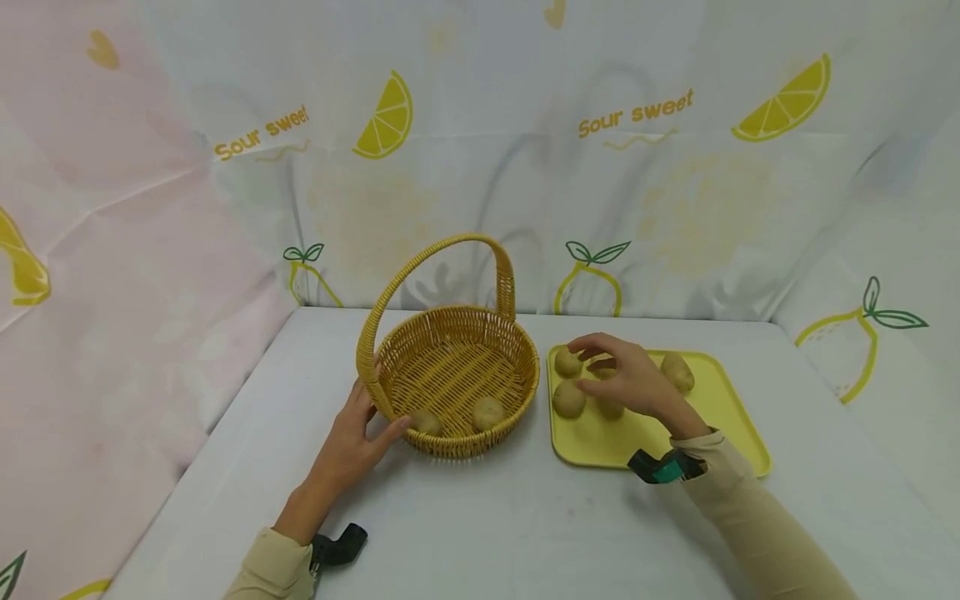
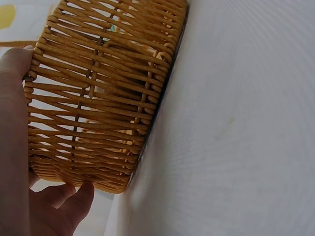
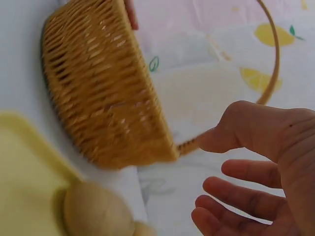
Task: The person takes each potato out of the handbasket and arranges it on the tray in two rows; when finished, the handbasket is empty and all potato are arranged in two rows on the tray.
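Observation:
A round wicker basket [image 1: 457,375] with a tall arched handle stands on the table, with two potatoes inside: one potato [image 1: 489,412] near the front and another potato [image 1: 426,422] partly behind the thumb. My left hand [image 1: 352,442] grips the basket's left side, thumb at the rim and fingers against the outer wall, as the left wrist view also shows. Over the yellow tray [image 1: 592,454], my right hand [image 1: 633,383] hovers with fingers spread and nothing held. Several potatoes lie on that tray, among them a potato [image 1: 569,399] just below the fingertips; some are partly hidden by the hand.
A white cloth covers the table [image 1: 480,533]. Behind it hangs a lemon-printed backdrop [image 1: 480,183], which continues along both sides. The basket's handle [image 1: 442,246] rises high over its bowl. Tray and basket stand side by side with a narrow gap.

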### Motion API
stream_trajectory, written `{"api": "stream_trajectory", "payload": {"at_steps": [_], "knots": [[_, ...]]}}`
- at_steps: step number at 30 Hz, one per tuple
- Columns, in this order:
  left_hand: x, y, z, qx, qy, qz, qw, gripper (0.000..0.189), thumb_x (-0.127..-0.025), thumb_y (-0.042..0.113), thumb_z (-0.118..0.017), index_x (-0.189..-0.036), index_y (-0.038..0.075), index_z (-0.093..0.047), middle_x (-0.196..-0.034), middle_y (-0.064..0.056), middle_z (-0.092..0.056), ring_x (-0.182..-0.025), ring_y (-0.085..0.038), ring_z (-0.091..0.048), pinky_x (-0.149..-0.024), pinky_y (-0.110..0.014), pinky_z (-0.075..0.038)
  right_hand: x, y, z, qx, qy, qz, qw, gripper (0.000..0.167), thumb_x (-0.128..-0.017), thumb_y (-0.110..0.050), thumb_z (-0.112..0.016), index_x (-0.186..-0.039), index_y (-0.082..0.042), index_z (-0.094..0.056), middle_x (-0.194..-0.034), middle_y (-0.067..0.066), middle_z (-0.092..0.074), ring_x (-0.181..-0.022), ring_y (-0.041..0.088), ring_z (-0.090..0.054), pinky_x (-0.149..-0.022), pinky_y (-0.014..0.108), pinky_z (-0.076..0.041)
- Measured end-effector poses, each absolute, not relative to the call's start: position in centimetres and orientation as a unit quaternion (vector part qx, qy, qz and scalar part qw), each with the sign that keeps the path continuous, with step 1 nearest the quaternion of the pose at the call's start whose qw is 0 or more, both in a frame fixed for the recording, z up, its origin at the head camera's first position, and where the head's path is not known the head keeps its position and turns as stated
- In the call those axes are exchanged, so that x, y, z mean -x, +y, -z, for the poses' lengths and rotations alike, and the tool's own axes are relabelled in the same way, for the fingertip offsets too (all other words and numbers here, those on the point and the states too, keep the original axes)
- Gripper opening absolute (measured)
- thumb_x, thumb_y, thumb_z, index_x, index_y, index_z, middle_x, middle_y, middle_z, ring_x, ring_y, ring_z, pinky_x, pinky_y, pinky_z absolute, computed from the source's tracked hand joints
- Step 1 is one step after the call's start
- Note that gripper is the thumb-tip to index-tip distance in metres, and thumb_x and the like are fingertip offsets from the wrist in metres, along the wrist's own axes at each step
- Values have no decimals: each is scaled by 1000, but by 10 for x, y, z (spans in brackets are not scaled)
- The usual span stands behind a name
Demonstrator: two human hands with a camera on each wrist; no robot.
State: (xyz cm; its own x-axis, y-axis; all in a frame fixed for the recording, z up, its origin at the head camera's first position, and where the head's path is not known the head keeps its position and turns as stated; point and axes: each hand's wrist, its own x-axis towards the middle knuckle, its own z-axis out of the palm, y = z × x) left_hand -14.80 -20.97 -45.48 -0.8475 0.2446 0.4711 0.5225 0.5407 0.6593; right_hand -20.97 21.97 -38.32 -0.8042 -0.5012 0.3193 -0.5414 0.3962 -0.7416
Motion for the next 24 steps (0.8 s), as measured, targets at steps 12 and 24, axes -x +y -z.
{"api": "stream_trajectory", "payload": {"at_steps": [12,24], "knots": [[149,-209,454,219,-856,442,157,90,-98,16,-76,-167,6,-19,-172,-12,-15,-148,-38,-34,-108,-57,-43,225,164,360,-391,-804,-447,-23,41,-88,2,-79,-128,0,-68,-122,15,-69,-108,39,-66,-91,51,-57],[149,-208,453,226,-859,429,163,90,-97,17,-75,-166,3,-19,-170,-17,-19,-150,-39,-29,-105,-57,-45,250,132,346,-459,-771,-414,-152,47,-89,-1,-77,-135,-3,-67,-125,8,-71,-114,30,-66,-96,51,-55]]}}
